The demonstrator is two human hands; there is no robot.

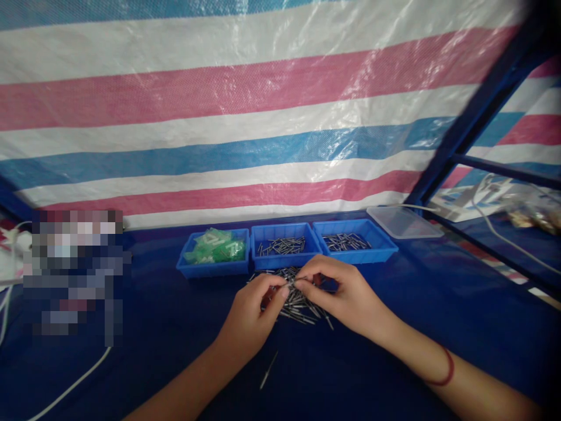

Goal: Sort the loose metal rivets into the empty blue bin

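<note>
A loose pile of thin metal blind rivets (300,310) lies on the blue table, and both of my hands are just above it. My left hand (254,310) is closed, thumb and forefinger pinching a small metal piece that looks like one of the rivets. Close beside it, my right hand (346,292) also pinches with thumb and forefinger at the same spot, its fingertips nearly meeting the left ones. The held piece is mostly covered by my fingertips. A single rivet (268,371) lies apart, nearer to me, by my left forearm.
Behind the pile stand three blue trays: a left tray (214,270) with green-white packets (214,245), a middle tray (284,262) and a right tray (363,256) with metal pins. A clear plastic lid (405,223) lies right. A white cable (72,383) runs left; a striped sheet (245,140) hangs behind.
</note>
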